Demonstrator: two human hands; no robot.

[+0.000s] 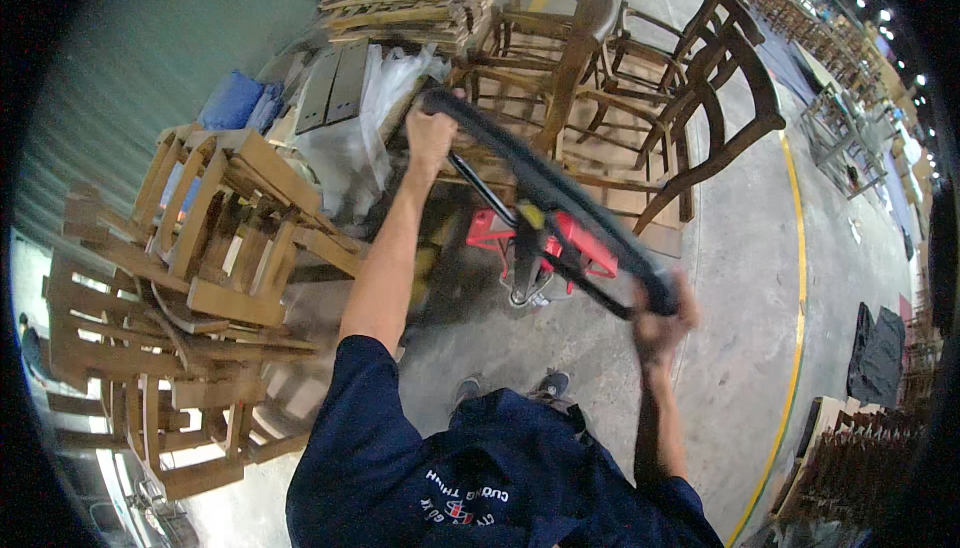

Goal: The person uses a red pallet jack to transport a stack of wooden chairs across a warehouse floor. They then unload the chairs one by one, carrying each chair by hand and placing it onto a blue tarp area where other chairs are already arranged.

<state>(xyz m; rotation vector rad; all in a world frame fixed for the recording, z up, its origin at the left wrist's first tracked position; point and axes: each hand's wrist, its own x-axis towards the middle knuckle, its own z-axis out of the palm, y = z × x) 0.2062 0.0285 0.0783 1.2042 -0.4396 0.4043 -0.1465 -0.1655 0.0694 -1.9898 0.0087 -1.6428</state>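
Two ends of black handle (545, 180) are held, above red jack (592, 246) | left hand (431, 138), right hand (662, 326): fingers curled around them | step: probably steering | next move calls for: even, steady grip

A frame (560, 183) is held in the grip, dull on its thick side, with a thin bar (485, 191) that is shiny like metal. Beyond the grip, chairs (578, 58) are made of smooth wood. To its left, thin, crinkled plastic (375, 98) and dull wood parts (235, 300) are seen. On its near side, a dull cloth shirt (350, 438) is worn.
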